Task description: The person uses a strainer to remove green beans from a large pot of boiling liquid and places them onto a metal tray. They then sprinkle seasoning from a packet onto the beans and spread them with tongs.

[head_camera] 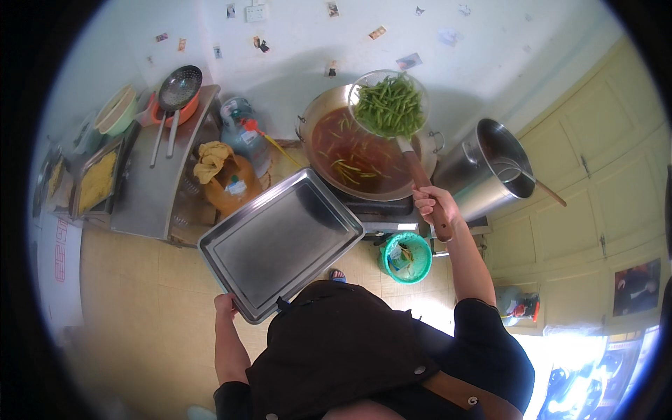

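Observation:
My right hand point(437, 206) grips the wooden handle of a strainer point(362, 83), raised over the far side of a large wok. Green beans point(391, 106), cut into strips or pieces, are heaped in its basket. Reddish-brown liquid fills much of the wok point(318, 126), with more green and yellowish strips point(350, 170) floating in it. My left hand point(226, 305) holds a rectangular stainless steel tray point(283, 236) by its near left edge. Nothing lies on the tray; its far corner reaches close to the wok's near rim.
Right of the wok stands a tall steel pot point(462, 168) with a wood-handled utensil in it. A green basket bin point(405, 281) sits on the floor below. At left are a steel table point(144, 194), an orange jug point(233, 191) and a gas cylinder point(247, 142) with a yellow hose.

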A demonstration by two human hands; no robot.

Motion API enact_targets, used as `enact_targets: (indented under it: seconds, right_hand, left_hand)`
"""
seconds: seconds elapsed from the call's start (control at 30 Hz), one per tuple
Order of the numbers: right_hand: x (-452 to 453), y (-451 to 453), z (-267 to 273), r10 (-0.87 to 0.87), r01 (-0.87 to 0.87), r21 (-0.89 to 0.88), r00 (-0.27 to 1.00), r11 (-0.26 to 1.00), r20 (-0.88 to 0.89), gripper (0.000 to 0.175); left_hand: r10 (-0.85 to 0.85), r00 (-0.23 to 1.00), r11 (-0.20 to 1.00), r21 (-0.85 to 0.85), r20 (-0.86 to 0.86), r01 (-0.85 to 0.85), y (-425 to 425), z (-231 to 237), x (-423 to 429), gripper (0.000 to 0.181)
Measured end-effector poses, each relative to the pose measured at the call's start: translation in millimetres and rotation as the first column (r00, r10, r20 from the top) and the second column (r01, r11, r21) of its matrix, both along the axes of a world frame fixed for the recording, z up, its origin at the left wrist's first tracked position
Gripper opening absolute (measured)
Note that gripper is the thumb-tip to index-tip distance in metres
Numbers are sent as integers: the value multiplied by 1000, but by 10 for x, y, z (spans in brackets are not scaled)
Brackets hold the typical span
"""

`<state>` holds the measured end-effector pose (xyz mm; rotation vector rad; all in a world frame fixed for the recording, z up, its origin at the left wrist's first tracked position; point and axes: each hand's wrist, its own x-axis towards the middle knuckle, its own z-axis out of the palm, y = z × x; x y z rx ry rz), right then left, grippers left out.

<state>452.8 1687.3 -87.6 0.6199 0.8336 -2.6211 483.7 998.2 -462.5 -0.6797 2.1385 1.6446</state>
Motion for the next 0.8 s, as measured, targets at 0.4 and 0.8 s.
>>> enact_targets:
  seconds: [0.4, 0.8]
  right_hand:
    - [21, 56, -237, 30, -20, -109, 996, 994, 84, 18]
    - [1190, -1189, -25, 189, -219, 217, 970, 951, 150, 29]
  left_hand:
    - [-6, 1000, 999, -52, -18, 5, 3, -10, 47, 8]
    - [171, 963, 876, 416, 207, -245, -61, -34, 16, 24]
